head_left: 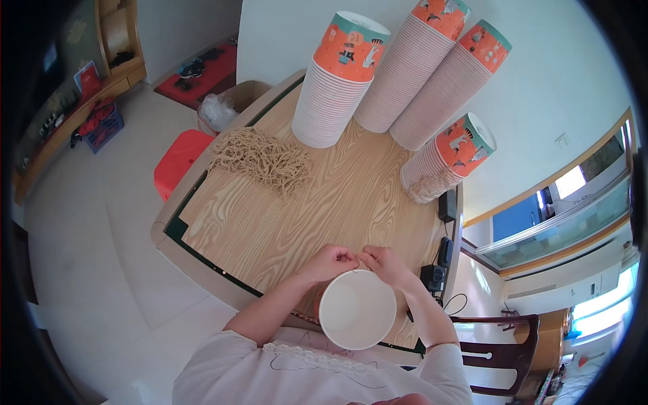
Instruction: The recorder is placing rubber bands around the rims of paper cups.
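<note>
A pale white, short-sleeved cloth top [219,368] is worn, its loose sleeves [237,345] ended near the elbows. The front is crossed by a scalloped, lace-like white trim [324,362] and marked with thin, dark, curving lines [291,369]; forearms [278,305] and hands [331,263] are left bare.

A red stool [178,164] stood near a whitish plastic bag [217,113]; shoes [193,69] lay on a red mat [224,62] beyond. A blue basket [104,137] sat farther left, a dark wooden chair [528,351] at right.
</note>
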{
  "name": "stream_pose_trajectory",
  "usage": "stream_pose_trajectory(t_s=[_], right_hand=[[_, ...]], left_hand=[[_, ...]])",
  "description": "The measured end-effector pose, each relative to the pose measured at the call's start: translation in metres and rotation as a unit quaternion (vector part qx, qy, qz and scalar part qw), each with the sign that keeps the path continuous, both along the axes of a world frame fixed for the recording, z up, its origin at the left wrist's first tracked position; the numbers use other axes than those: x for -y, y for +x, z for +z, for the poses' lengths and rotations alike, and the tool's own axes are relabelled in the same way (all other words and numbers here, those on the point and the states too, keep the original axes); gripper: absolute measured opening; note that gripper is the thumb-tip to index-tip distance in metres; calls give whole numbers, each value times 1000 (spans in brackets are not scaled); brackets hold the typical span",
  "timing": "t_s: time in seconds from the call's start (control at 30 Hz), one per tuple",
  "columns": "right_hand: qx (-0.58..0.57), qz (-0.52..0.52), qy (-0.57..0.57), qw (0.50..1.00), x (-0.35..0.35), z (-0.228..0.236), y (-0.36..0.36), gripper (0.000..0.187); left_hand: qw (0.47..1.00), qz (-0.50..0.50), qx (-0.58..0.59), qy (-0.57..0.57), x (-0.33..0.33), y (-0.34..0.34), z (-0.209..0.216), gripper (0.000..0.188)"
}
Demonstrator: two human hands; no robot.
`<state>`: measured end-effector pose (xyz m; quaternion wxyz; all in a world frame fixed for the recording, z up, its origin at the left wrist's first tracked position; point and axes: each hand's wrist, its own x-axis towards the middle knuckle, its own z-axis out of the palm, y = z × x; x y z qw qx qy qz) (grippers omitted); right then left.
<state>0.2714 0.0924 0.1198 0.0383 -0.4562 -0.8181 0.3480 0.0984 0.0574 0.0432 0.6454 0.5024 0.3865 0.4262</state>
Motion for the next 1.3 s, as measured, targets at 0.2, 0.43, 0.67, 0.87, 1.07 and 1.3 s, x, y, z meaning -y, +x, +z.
stream_pose_trajectory(t_s=[0.2,0.43,0.67,0.87,1.07,1.3], right_hand=[[-232,-25,-153,960,-1,10,-5,15],[-173,-2,-122,977,-12,-3,11,24],[-199,-9,-60,978,-4,7,2,12],[-101,7,6,995,-3,15,-1,12],[-81,58,76,992,-2,14,-4,12],[-74,98,105,987,-5,7,-7,19]], left_hand=[[1000,3,17,-5,-1,-2,-1,13],[999,-9,26,-17,0,-3,6,16],[1000,-5,7,-8,0,-4,5,18],[1000,-4,-3,-13,0,-5,6,16],[1000,-5,2,-14,-2,-3,0,16],[1000,6,7,4,0,-2,-7,17]])
